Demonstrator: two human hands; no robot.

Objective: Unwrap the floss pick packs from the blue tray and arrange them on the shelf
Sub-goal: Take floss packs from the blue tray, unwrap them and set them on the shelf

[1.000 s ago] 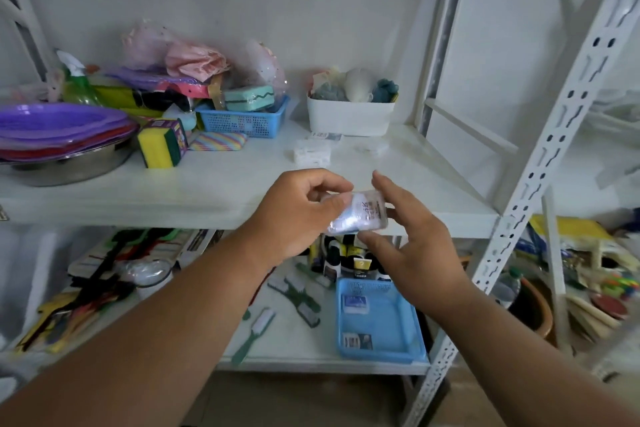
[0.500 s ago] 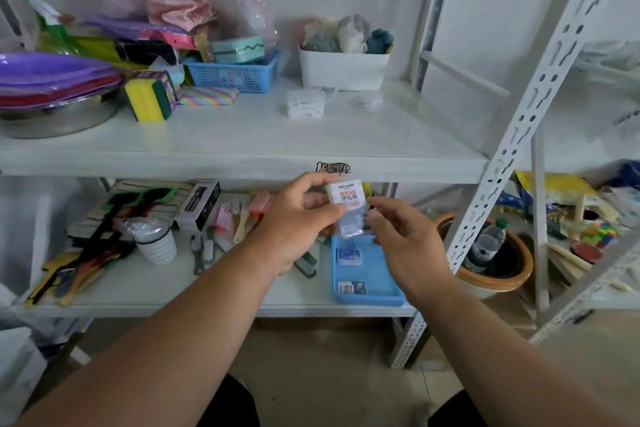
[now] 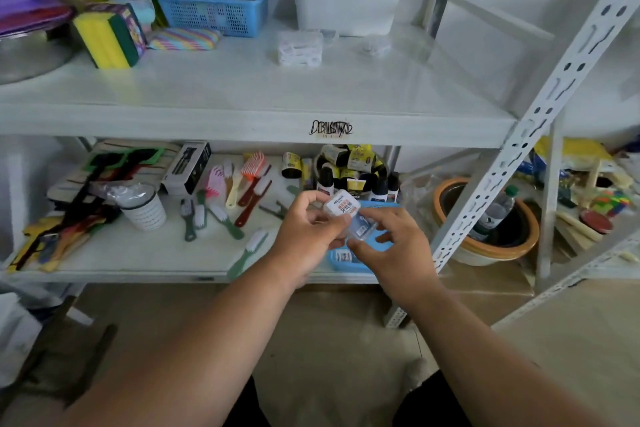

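My left hand (image 3: 306,230) and my right hand (image 3: 394,248) both pinch a small floss pick pack (image 3: 346,213) with a white and orange label, held in front of the lower shelf. The clear wrap covers its lower part at my right fingers. Just behind and below my hands lies the blue tray (image 3: 341,262), mostly hidden, with one more pack (image 3: 343,256) showing in it. On the upper shelf (image 3: 242,94) sits a white unwrapped floss pick pack (image 3: 299,47), and a crumpled clear wrapper (image 3: 375,45) lies right of it.
The upper shelf also carries a white bin (image 3: 346,7), a blue basket (image 3: 214,12), sponges (image 3: 109,36) and a metal bowl at the left. Brushes (image 3: 221,215), a cup (image 3: 143,206) and bottles (image 3: 353,180) crowd the lower shelf. A slanted steel upright (image 3: 512,146) stands at the right.
The camera tilted down, so the lower shelf fills the view. My hands lowered the pack from the upper shelf's edge to just above the blue tray, turning its label upward.
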